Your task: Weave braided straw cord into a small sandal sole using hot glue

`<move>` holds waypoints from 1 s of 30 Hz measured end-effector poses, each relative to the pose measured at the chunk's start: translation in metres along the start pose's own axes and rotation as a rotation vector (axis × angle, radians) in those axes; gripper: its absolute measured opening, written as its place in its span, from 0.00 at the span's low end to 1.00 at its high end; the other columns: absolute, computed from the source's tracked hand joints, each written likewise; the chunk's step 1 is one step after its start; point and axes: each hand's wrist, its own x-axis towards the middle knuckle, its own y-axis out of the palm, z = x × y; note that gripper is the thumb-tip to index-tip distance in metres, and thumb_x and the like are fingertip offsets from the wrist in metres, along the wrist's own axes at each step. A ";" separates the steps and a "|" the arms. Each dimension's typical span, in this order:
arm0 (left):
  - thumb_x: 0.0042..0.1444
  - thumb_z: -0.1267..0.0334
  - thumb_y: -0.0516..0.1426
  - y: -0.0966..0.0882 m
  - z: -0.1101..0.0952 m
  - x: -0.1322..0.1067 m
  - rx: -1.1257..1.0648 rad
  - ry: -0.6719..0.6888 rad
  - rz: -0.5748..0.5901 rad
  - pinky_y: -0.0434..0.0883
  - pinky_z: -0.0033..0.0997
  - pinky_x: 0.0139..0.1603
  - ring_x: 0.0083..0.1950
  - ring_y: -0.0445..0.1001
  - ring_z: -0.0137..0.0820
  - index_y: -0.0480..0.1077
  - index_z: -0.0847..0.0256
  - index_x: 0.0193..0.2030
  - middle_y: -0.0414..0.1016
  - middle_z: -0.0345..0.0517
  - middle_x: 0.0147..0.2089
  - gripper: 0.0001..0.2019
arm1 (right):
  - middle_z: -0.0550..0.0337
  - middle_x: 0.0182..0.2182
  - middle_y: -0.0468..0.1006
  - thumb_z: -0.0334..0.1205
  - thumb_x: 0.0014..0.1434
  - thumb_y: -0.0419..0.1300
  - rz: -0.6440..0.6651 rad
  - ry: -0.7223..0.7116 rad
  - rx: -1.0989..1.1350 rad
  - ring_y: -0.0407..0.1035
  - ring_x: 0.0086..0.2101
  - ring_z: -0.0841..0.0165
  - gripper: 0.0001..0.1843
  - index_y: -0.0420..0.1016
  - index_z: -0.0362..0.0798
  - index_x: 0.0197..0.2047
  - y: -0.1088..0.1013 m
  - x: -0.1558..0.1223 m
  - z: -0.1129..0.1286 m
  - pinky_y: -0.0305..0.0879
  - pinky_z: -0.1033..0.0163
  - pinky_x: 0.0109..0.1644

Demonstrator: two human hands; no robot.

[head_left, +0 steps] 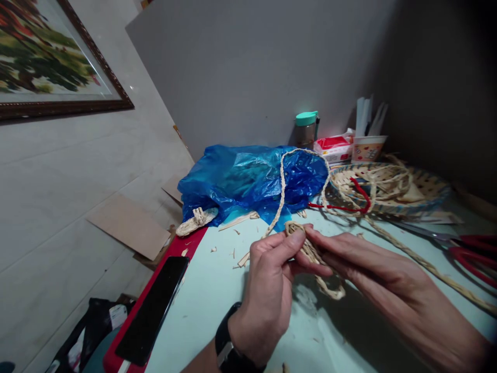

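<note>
My left hand [272, 285], with a black watch at the wrist, pinches a small flat coil of braided straw cord [310, 249] between thumb and fingers. From the right, my right hand [373, 269] grips the same coil by its side, its fingers close together and partly hidden. A short loop of the cord hangs below the fingers. One long braid [282, 191] runs up from the hands, arches over a blue plastic bag and comes down by the basket. On the bag's left front lies a small straw sandal [197, 221].
The blue plastic bag [240, 171] lies at the back. A woven basket [419, 207] with straw strands stands right, red-handled scissors [466, 254] before it. Behind are a teal-lidded jar [306, 129], a tissue pack [334, 147] and a paper cup [368, 149]. A phone [155, 308] lies left.
</note>
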 end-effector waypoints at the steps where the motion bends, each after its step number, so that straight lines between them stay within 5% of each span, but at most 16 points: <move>1: 0.60 0.65 0.61 0.000 0.000 0.001 0.001 -0.008 0.001 0.69 0.22 0.34 0.23 0.74 0.23 0.76 0.67 0.25 0.70 0.37 0.20 0.13 | 0.73 0.45 0.81 0.44 0.68 0.55 0.021 -0.008 0.023 0.78 0.42 0.69 0.19 0.74 0.77 0.56 0.001 0.000 0.001 0.77 0.72 0.40; 8: 0.60 0.67 0.63 -0.002 -0.006 0.001 -0.036 -0.015 0.075 0.69 0.16 0.30 0.22 0.71 0.17 0.81 0.67 0.37 0.69 0.34 0.24 0.05 | 0.71 0.53 0.77 0.47 0.72 0.52 0.062 -0.038 -0.081 0.74 0.50 0.69 0.18 0.69 0.72 0.61 0.002 -0.005 0.006 0.77 0.70 0.45; 13: 0.67 0.60 0.56 -0.006 -0.012 0.001 -0.060 -0.089 0.136 0.73 0.20 0.32 0.26 0.81 0.27 0.79 0.68 0.48 0.71 0.37 0.23 0.15 | 0.62 0.55 0.74 0.47 0.69 0.56 0.042 -0.085 -0.170 0.73 0.51 0.68 0.27 0.61 0.59 0.70 0.006 -0.012 0.003 0.75 0.70 0.49; 20: 0.66 0.57 0.57 -0.005 -0.003 0.003 -0.097 -0.042 0.197 0.74 0.20 0.31 0.23 0.76 0.23 0.78 0.69 0.42 0.69 0.37 0.24 0.15 | 0.61 0.62 0.70 0.35 0.71 0.54 -0.026 -0.142 -0.182 0.71 0.54 0.72 0.28 0.57 0.53 0.71 0.010 -0.022 0.004 0.67 0.74 0.59; 25: 0.65 0.55 0.59 -0.002 0.001 0.001 -0.107 0.013 0.170 0.74 0.20 0.31 0.22 0.70 0.20 0.78 0.68 0.42 0.65 0.35 0.23 0.15 | 0.60 0.44 0.82 0.49 0.73 0.50 -0.119 -0.060 -0.348 0.80 0.38 0.66 0.26 0.60 0.46 0.68 0.009 -0.021 0.007 0.77 0.72 0.39; 30: 0.64 0.57 0.61 -0.002 -0.001 0.000 -0.117 0.046 0.152 0.71 0.16 0.28 0.24 0.66 0.19 0.78 0.68 0.44 0.67 0.37 0.25 0.14 | 0.55 0.39 0.83 0.49 0.75 0.46 -0.134 -0.155 -0.412 0.80 0.29 0.68 0.20 0.64 0.43 0.58 0.007 -0.012 0.014 0.71 0.72 0.23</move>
